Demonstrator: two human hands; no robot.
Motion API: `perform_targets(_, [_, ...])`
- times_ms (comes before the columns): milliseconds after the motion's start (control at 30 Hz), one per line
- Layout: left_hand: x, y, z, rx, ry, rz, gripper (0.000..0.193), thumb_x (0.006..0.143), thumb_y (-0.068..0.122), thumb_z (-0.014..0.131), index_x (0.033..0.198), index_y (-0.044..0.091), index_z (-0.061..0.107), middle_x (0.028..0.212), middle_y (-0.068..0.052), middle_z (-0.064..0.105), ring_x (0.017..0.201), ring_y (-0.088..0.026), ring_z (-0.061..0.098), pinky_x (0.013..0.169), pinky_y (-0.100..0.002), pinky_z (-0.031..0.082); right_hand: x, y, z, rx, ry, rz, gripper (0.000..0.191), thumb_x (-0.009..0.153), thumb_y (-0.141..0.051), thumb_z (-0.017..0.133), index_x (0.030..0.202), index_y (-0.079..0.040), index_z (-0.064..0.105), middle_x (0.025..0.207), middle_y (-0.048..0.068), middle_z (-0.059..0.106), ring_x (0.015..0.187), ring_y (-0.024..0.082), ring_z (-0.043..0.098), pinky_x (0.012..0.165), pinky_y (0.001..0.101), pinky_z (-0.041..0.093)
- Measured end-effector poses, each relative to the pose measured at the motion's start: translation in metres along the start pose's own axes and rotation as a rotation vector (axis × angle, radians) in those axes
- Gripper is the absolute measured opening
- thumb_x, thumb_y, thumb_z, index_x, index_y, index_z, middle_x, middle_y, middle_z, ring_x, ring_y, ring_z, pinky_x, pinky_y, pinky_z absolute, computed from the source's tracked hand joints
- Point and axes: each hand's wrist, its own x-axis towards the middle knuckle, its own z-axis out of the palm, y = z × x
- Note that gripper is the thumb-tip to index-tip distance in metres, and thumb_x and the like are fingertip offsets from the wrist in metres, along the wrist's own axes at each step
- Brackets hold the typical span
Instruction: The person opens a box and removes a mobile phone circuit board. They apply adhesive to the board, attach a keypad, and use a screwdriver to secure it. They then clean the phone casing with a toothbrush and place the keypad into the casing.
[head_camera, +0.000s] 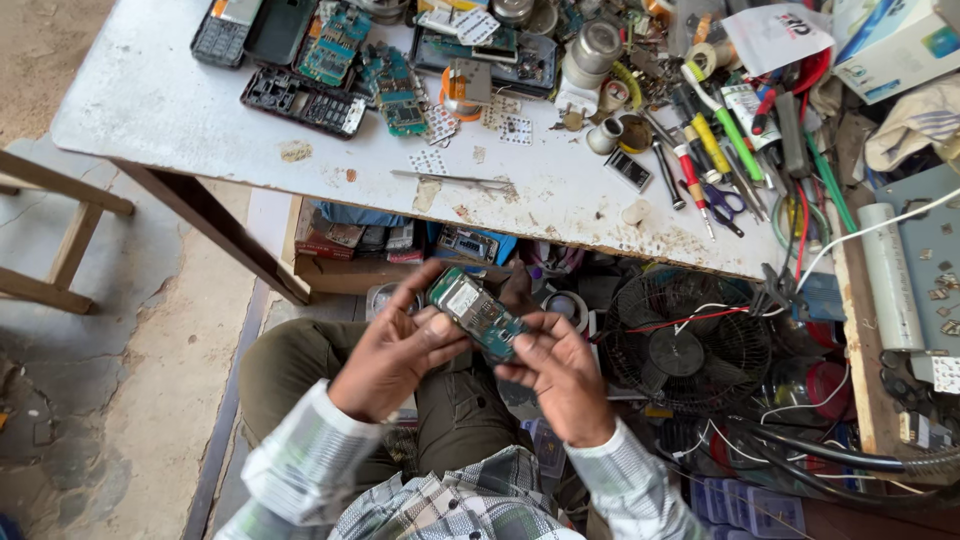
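Green and bare, the phone circuit board (477, 313) was already out of any casing — held over the person's lap, just below the near edge of the white tabletop (150, 100). Left hand (395, 352) was curled around the board's near-left side, thumb on top; right hand (560, 372) pinched its lower end. More boards (398, 90), a black keypad frame (303, 102) and tweezers (455, 180) lay up on that tabletop — untouched.

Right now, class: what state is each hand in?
Left hand: closed on the green circuit board.
Right hand: closed on the same board.
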Motion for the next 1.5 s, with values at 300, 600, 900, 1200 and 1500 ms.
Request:
perform_targets(300, [-0.002, -0.037, 0.008, 0.201, 0.142, 0.284, 0.038, 0.099, 0.003, 0.069, 0.135, -0.003, 0.063, 0.111, -0.007, 0.075, 0.083, -0.006, 0.061, 0.061, -0.019, 0.047, 0.0, 0.016, 0.005, -0.244, -0.16, -0.218, 0.034, 0.1, -0.005, 0.064, 0.13, 0.003, 0.05, 0.127, 0.015, 0.066, 0.117, 0.019, 0.063, 0.104, 0.0333, 0.051])
perform_targets(600, [-0.005, -0.029, 0.024, 0.286, 0.086, 0.309, 0.038, 0.099, 0.002, 0.063, 0.136, -0.005, 0.058, 0.117, -0.006, 0.073, 0.101, -0.007, 0.065, 0.082, -0.02, 0.055, 0.015, -0.009, 0.001, -0.333, -0.143, -0.19, 0.048, 0.094, -0.004, 0.07, 0.136, 0.002, 0.048, 0.127, 0.018, 0.068, 0.118, 0.019, 0.066, 0.101, 0.033, 0.055])
perform_targets(900, [-0.003, -0.035, 0.028, 0.278, 0.092, 0.339, 0.037, 0.1, 0.0, 0.062, 0.137, -0.007, 0.058, 0.119, -0.009, 0.073, 0.105, -0.008, 0.066, 0.085, -0.021, 0.055, 0.015, -0.005, 0.001, -0.421, -0.111, -0.244, 0.048, 0.092, -0.001, 0.071, 0.134, 0.002, 0.047, 0.121, 0.016, 0.07, 0.109, 0.018, 0.069, 0.094, 0.0315, 0.058])
perform_targets(1200, [-0.004, -0.036, 0.028, 0.261, 0.056, 0.34, 0.038, 0.1, 0.0, 0.062, 0.137, -0.007, 0.057, 0.119, -0.01, 0.072, 0.107, -0.01, 0.067, 0.089, -0.022, 0.056, 0.012, -0.003, 0.003, -0.488, -0.128, -0.296, 0.049, 0.096, 0.002, 0.066, 0.136, -0.001, 0.039, 0.117, 0.017, 0.07, 0.107, 0.018, 0.069, 0.093, 0.0312, 0.058])
perform_targets(1500, [-0.005, -0.033, 0.029, 0.271, 0.073, 0.347, 0.038, 0.099, 0.001, 0.064, 0.136, -0.005, 0.058, 0.12, -0.011, 0.073, 0.106, -0.012, 0.069, 0.088, -0.025, 0.058, 0.014, 0.002, 0.003, -0.418, -0.16, -0.328, 0.044, 0.098, 0.001, 0.065, 0.134, -0.001, 0.04, 0.119, 0.019, 0.066, 0.11, 0.02, 0.067, 0.094, 0.0317, 0.056])
